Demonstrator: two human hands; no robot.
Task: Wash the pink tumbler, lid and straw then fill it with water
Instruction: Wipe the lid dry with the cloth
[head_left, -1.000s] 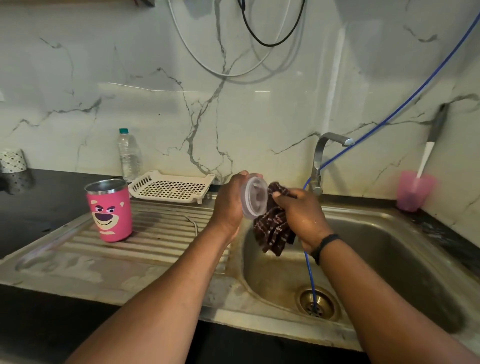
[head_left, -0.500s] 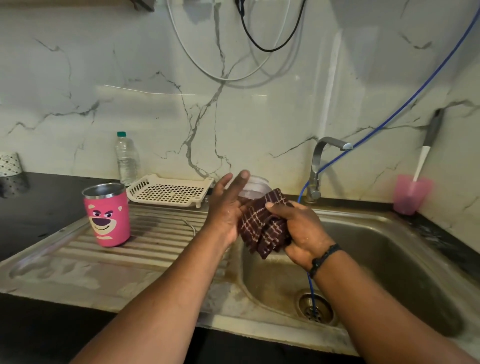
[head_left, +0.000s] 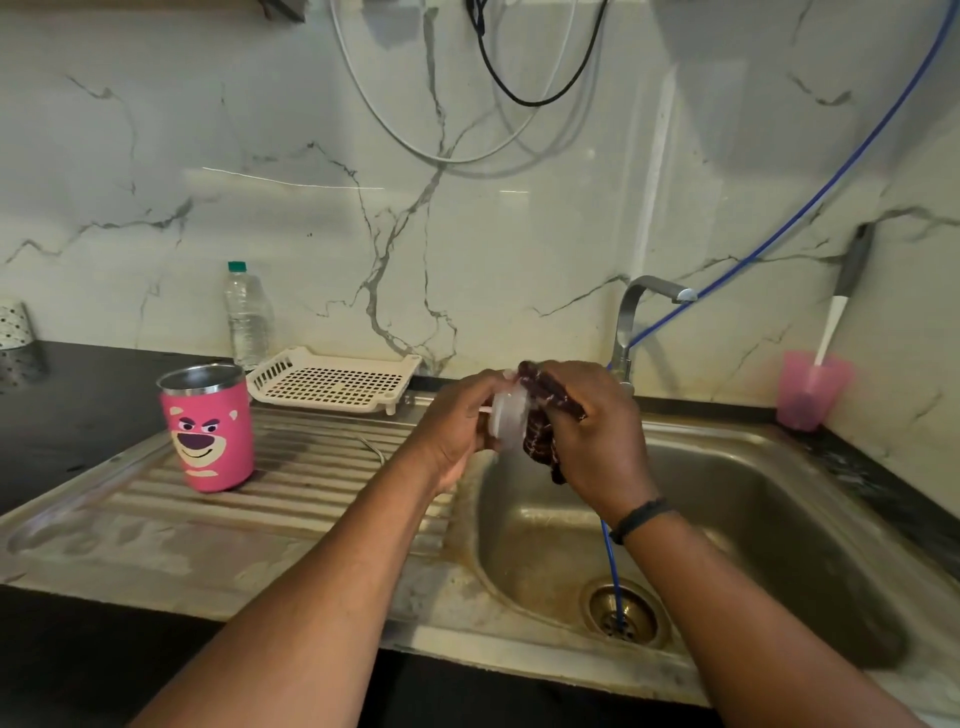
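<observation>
Gripping the clear plastic lid (head_left: 508, 422) on edge, the left hand (head_left: 457, 431) curls its fingers round the rim, while the right hand (head_left: 597, 431) holds a dark maroon checked cloth (head_left: 543, 415) bunched against the lid's face; both grips are closed on what they hold, above the steel sink (head_left: 727, 499). At nine o'clock from the hands the pink tumbler (head_left: 208, 428) stands upright and lidless on the ribbed draining board (head_left: 322, 467), its steel rim bare, a scowling bear face with a purple nose printed on its side. No writing can be read on it. At two o'clock from the hands, a blue hose (head_left: 779, 228) runs from the tap (head_left: 631, 317) down into the drain.
</observation>
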